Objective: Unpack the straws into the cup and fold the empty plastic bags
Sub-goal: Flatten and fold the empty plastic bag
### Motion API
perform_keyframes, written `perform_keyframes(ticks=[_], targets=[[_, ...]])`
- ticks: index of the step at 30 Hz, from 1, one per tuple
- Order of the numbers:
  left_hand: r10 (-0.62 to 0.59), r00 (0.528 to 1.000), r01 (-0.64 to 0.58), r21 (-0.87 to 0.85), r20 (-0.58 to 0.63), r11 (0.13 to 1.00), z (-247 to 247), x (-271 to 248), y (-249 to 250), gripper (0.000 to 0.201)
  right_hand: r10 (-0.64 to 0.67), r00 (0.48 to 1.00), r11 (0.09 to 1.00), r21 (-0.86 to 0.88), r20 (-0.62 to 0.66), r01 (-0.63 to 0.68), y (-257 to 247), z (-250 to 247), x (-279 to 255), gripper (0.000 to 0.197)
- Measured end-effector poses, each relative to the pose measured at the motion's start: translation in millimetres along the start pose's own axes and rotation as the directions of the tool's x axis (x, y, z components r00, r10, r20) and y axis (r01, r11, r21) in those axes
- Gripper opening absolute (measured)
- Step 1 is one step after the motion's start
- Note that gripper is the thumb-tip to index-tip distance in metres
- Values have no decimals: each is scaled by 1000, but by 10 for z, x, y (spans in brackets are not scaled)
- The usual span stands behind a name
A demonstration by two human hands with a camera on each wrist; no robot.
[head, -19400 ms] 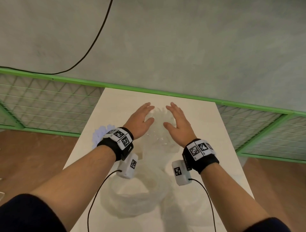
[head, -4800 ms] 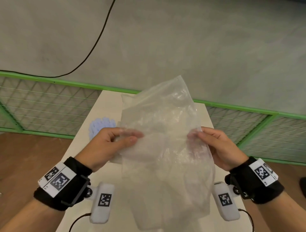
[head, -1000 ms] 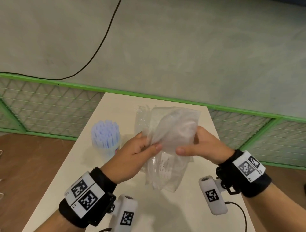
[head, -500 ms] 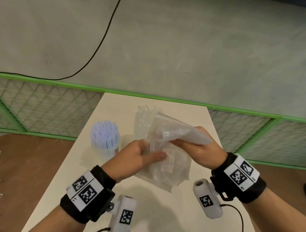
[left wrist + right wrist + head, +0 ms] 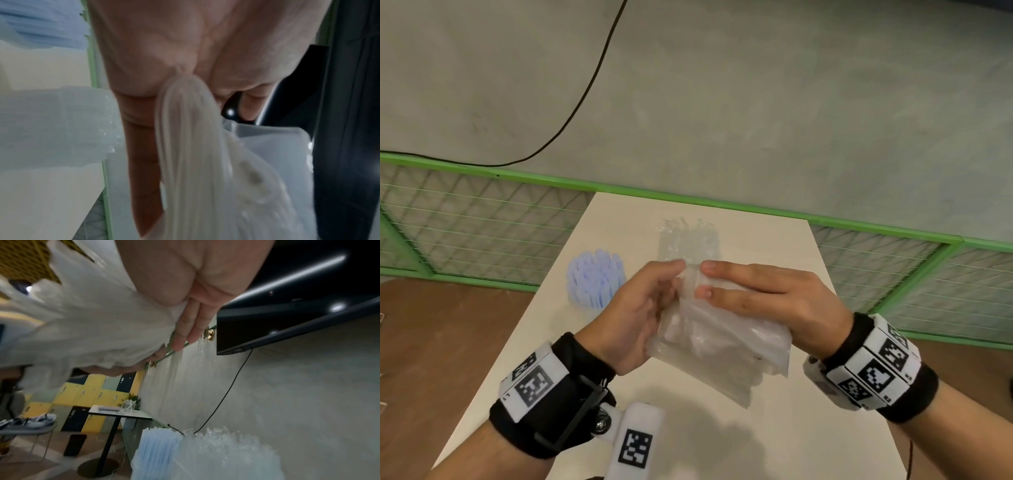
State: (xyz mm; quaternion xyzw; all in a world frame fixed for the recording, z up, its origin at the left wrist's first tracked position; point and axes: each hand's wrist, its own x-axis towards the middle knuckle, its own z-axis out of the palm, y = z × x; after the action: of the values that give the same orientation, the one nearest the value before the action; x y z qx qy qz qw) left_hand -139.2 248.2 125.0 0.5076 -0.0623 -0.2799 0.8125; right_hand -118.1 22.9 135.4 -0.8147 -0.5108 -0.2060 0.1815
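Note:
I hold a clear empty plastic bag, folded into a narrow packet, above the table. My left hand grips its left edge with curled fingers; the left wrist view shows the bag bunched in the palm. My right hand lies over the top with straight fingers, and the right wrist view shows the bag clamped between those fingers and the thumb beneath. A cup of pale blue straws stands at the left of the table. Behind my hands a second folded bag lies flat.
The white table is narrow, with bare surface in front of my hands. A green-framed mesh fence runs along its far edge. A black cable crosses the grey wall behind. Brown floor lies on both sides.
My right hand has brought the raised flap of the bag over to the left and laid flat on it. The bag is folded narrower now; my left hand keeps its grip.

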Motion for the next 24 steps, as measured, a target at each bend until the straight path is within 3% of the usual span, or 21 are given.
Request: perform_keyframes(ticks=[3, 6, 9, 12, 13, 15, 17, 19, 21, 24], targets=[[34, 996, -51, 206, 83, 977, 58, -31, 29, 35, -22, 1000, 998, -54, 14, 23, 0, -19, 22, 41], [74, 997, -69, 348, -1, 935, -13, -26, 8, 37, 13, 994, 998, -64, 112, -5, 35, -101, 39, 51], [167, 982, -106, 477, -89, 873, -98, -31, 10, 33, 235, 953, 936, 220, 191, -275, 128, -250, -30, 72], [359, 916, -87, 784, -180, 614, -100, -28, -5, 8, 480, 831, 695, 457, 281, -555, 149, -297, -38, 65], [407, 900, -93, 841, -158, 533, -59, -14, -22, 11, 517, 822, 682, 464, 241, -565, 109, -239, -2, 55], [458, 882, -138, 870, -110, 474, 74, 31, -56, 24, 541, 836, 758, 377, 93, -532, -12, -33, 108, 39], [509, 852, -162, 862, -123, 480, 159, 67, -100, 31, 539, 841, 820, 256, -49, -511, -132, 194, 190, 27], [542, 822, -174, 829, -174, 531, 156, 99, -132, 21, 568, 810, 820, 186, -145, -542, -182, 308, 218, 23], [535, 815, -184, 776, -223, 603, 101, 96, -152, 23, 585, 796, 805, 225, -155, -548, -179, 327, 207, 23], [494, 844, -202, 729, -209, 654, 63, 63, -167, 37, 581, 807, 793, 294, -106, -533, -159, 306, 197, 16]])
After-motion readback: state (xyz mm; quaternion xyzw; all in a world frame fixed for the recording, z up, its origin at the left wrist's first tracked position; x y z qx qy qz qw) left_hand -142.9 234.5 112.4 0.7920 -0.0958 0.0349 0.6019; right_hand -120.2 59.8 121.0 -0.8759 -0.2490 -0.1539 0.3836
